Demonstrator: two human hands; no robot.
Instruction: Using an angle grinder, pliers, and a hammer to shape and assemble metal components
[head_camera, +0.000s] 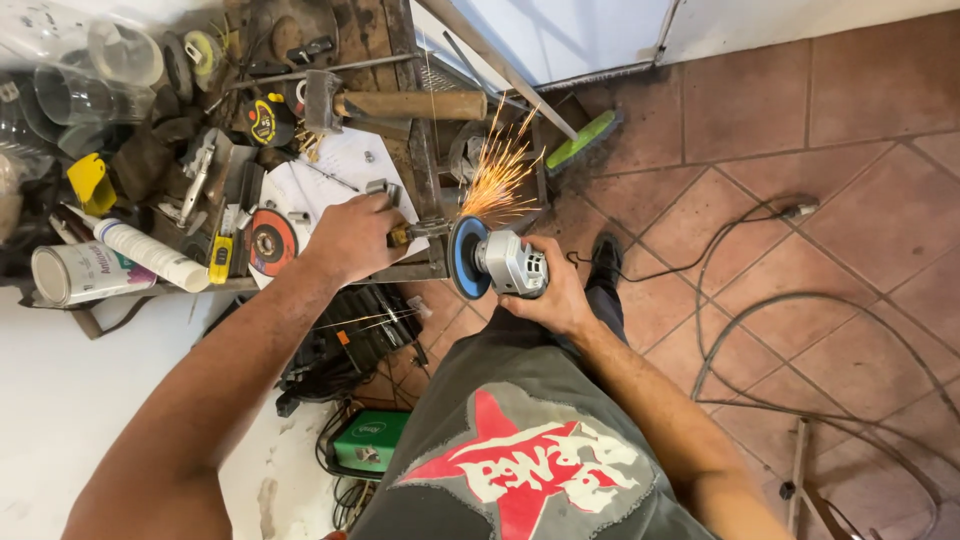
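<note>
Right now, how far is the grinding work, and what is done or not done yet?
In hand: the right hand holds the angle grinder against a small metal piece that the left hand steadies on the workbench; sparks are flying. Done: the piece is in place and the grinder is running. Left: how much metal remains to grind is too small to tell.

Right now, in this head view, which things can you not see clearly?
- The small metal piece under the left hand: fingers hide its shape.
- The contact point of the angle grinder: sparks and blue guard cover it.
- The grinder's rear body: wrapped by the right hand.
- The green box on the floor: half behind the knee.
- The metal frame, bottom right: cut off by the edge.
</note>
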